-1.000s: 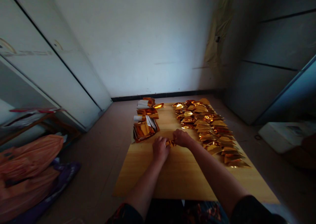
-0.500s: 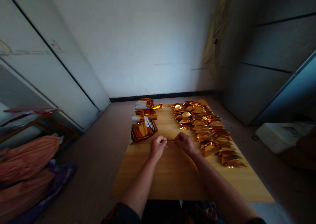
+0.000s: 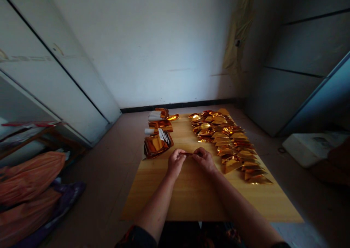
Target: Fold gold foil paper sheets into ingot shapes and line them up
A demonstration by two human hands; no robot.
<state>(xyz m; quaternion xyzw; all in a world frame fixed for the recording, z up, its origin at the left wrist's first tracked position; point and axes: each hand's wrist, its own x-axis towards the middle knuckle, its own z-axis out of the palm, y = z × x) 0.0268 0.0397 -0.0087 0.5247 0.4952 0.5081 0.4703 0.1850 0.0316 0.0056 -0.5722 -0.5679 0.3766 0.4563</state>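
Over the middle of the wooden table (image 3: 191,200), a narrow folded strip of gold foil paper (image 3: 187,153) stretches between my two hands. My left hand (image 3: 175,161) pinches its left end with thumb and fingers. At the other end my right hand (image 3: 203,158) grips it, fingers closed. Beyond my left hand lies a stack of gold foil sheets (image 3: 157,144) with white edges showing. To the right of my right hand, rows of folded gold foil pieces (image 3: 232,146) overlap one another, pointed at their ends.
More gold foil sheets (image 3: 161,125) and a whitish bundle (image 3: 155,115) lie at the table's far left. A white box (image 3: 303,149) stands on the floor at right. Orange and purple bags (image 3: 32,182) rest at left. A white wall (image 3: 164,51) rises behind.
Both hands still hold the foil strip. My right hand's fingers have shifted slightly left along it, toward my left hand. The whole view has moved a little.
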